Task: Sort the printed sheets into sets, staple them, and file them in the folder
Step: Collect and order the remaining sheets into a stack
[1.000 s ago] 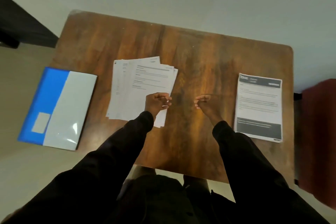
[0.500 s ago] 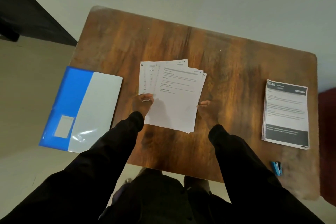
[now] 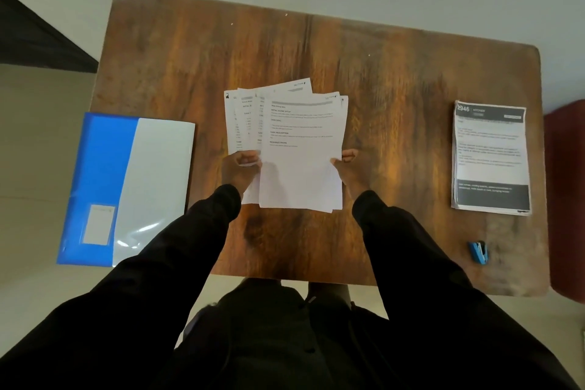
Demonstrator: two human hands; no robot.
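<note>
A fanned bundle of white printed sheets (image 3: 297,142) is held over the middle of the wooden table (image 3: 316,51). My left hand (image 3: 239,168) grips the bundle's left edge, thumb on top. My right hand (image 3: 346,168) pinches the right edge of the top sheets. A separate stack of sheets with dark header and footer bands (image 3: 490,155) lies at the table's right. A small blue stapler (image 3: 478,252) sits near the front right corner. The blue and clear folder (image 3: 126,187) lies shut at the left, overhanging the table's left edge.
A dark red seat (image 3: 566,199) stands just past the table's right edge. A black piece of furniture (image 3: 34,38) sits at the far left. Pale floor surrounds the table. My dark sleeves cover the front edge.
Both hands took hold of the fanned sheets, which lay on the table a second ago, and brought them toward the middle. The view shifted left, bringing the stapler into sight.
</note>
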